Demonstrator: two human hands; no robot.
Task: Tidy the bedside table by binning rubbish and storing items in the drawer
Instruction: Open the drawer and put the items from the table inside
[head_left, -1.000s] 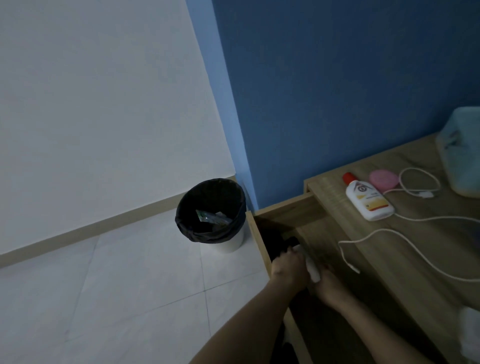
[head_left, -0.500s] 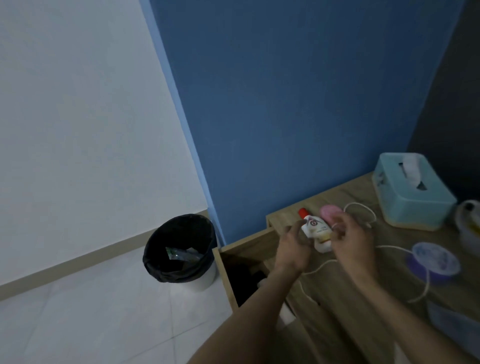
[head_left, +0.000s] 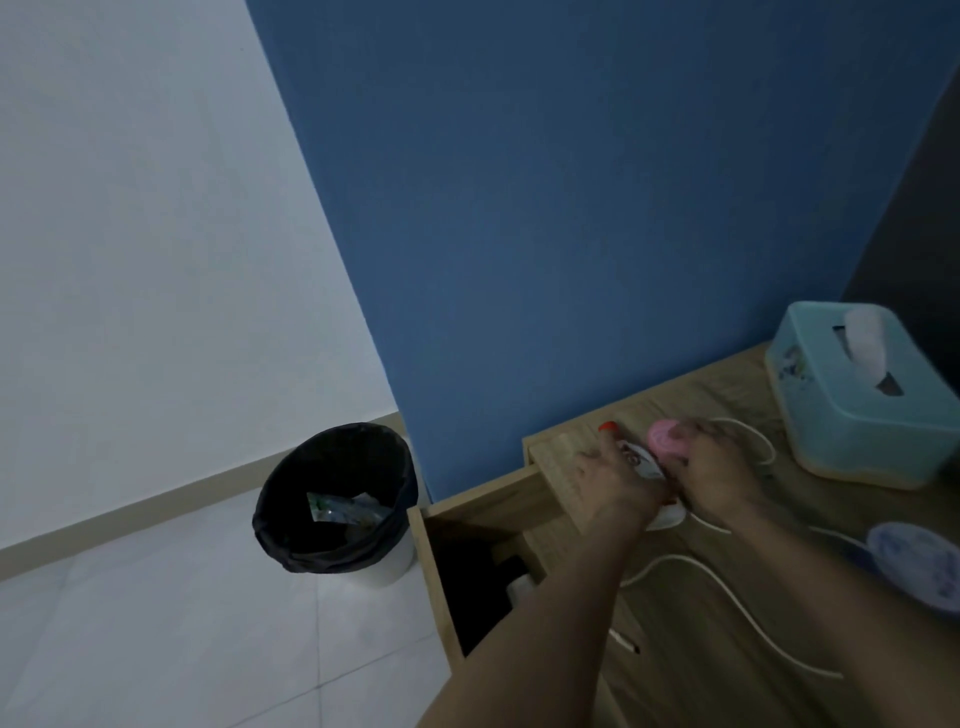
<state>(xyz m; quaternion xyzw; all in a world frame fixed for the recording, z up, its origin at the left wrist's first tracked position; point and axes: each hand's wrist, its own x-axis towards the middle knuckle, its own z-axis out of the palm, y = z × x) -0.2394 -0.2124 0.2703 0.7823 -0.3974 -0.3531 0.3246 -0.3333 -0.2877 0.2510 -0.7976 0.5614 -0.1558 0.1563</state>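
1. The bottle (head_left: 643, 461) lies on its side on the tabletop (head_left: 727, 639), under the left grip (head_left: 618, 480), whose fingers curl over its body. That looks like a hold for lifting it off.
2. Its long axis runs from the red cap (head_left: 608, 427), just beyond the left grip and pointing at the blue wall (head_left: 571, 234), back to the white base, which shows on the near side between the two wrists.
3. Touching the bottle's right flank is a pink disc (head_left: 661, 441). The right grip (head_left: 719, 467) clasps it with its fingers wrapped over the far edge, so I judge that each grip is taking one item for a single trip.
4. Below and to the left of the left grip, the drawer (head_left: 467, 525) stands pulled open. It is the likely place for both items, and something pale already lies inside.
5. A white cable (head_left: 701, 571) loops across the tabletop, passing under and to the near side of the right grip. It could snag on a lift.
6. To the right of the right grip sits a tissue box (head_left: 852, 415), and nearer the person is a patterned dish (head_left: 919, 564).
7. Well to the left of the left grip, the bin (head_left: 337, 499) stands on the floor (head_left: 156, 623) with wrappers inside.
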